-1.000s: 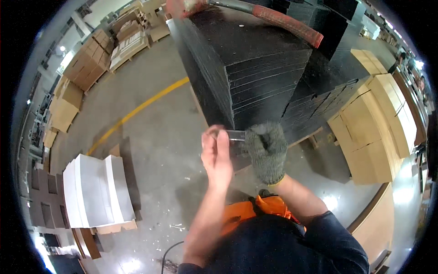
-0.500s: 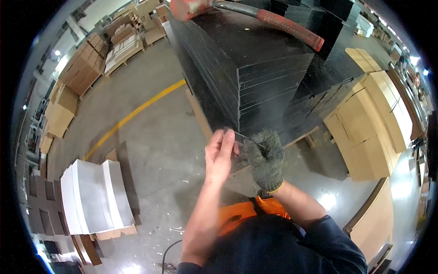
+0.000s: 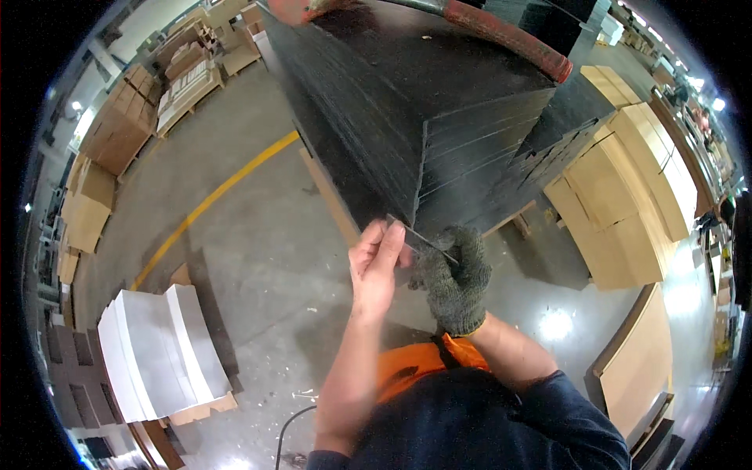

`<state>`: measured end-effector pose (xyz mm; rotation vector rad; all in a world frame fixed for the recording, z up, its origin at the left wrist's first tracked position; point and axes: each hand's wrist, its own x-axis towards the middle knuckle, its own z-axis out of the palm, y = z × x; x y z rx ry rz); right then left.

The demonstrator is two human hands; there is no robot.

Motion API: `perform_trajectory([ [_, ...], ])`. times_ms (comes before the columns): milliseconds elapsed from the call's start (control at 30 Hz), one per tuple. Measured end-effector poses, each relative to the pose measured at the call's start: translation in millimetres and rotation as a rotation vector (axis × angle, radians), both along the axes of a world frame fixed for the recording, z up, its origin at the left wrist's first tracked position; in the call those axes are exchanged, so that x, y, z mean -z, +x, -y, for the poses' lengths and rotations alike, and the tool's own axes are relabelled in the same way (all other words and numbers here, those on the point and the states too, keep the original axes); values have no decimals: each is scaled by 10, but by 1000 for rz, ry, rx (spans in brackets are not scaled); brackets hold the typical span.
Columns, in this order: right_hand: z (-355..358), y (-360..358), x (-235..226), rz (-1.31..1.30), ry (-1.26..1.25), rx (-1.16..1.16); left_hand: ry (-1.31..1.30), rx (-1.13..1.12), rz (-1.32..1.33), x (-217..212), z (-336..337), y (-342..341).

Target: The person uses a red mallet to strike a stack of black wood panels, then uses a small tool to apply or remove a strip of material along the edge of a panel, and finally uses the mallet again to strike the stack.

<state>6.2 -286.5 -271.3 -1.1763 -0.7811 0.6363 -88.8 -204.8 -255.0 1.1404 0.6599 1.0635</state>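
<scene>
Left hand: your bare left hand (image 3: pixel 377 266) is reaching up with the fingers (image 3: pixel 389 244) laid flat along the near end of a thin dark strip (image 3: pixel 423 239); thumb tucked behind, so you are pinching it lightly.
Right hand: your gloved right hand (image 3: pixel 454 278) is curling closed on the other end of the same strip, knuckles toward you.
Strip: it is running slantwise between your two hands, its upper end at your left fingertips, its lower end going into the glove; it is sitting just in front of the corner of the stack of black boards (image 3: pixel 439 117).
Stack: the black boards are rising right behind your hands, one corner pointing at you, a red-padded bar (image 3: pixel 509 39) lying across the top.
Floor: grey concrete floor (image 3: pixel 266 258) with a yellow line (image 3: pixel 211 200) crossing it.
Surroundings: a pile of white panels (image 3: pixel 157 352) is lying to your left, pale wooden boards (image 3: pixel 619 204) are standing to your right.
</scene>
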Motion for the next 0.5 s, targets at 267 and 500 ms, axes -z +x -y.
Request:
perform_trajectory([
  [267, 50, 3, 157, -235, -213, -165, -521, -150, -205, 311, 207, -15],
  [500, 27, 46, 202, -39, 66, -87, -93, -21, 6, 204, 50, -72],
])
